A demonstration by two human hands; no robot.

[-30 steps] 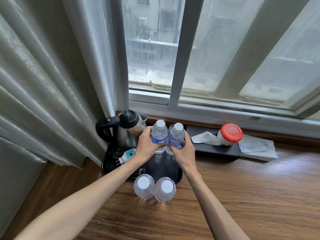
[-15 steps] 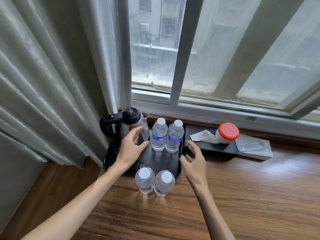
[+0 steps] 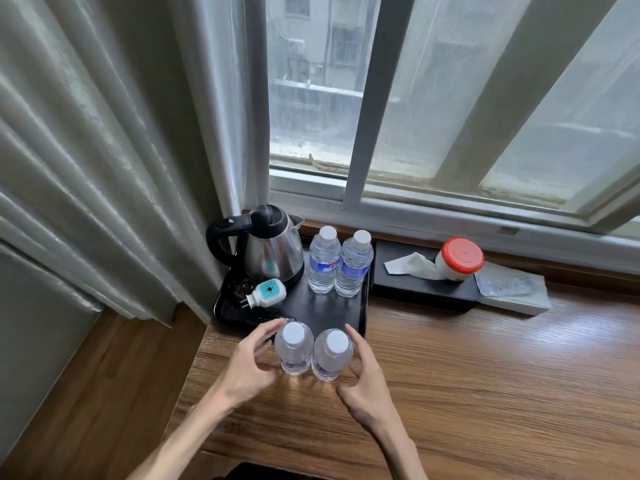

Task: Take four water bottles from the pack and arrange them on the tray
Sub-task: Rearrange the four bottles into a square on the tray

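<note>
Two clear water bottles with white caps and blue labels stand upright side by side at the back of the black tray [image 3: 362,308]: the left one [image 3: 322,261] and the right one [image 3: 353,265]. Two more bottles stand on the wooden table just in front of the tray: one on the left [image 3: 294,348], one on the right [image 3: 331,354]. My left hand [image 3: 251,365] is open beside the left front bottle, fingers spread, close to it. On the other side, my right hand [image 3: 363,382] is open next to the right front bottle. Neither hand grips anything.
A steel kettle [image 3: 270,251] with a black handle stands on the tray's back left, a white and teal plug [image 3: 266,292] in front of it. A black tissue box [image 3: 422,289], a red-lidded jar [image 3: 459,259] and a wrapped packet [image 3: 512,289] lie to the right. Curtain hangs at left.
Both hands let go of the two bottles at the back of the tray and drew back toward me. They now flank the two front bottles on the table.
</note>
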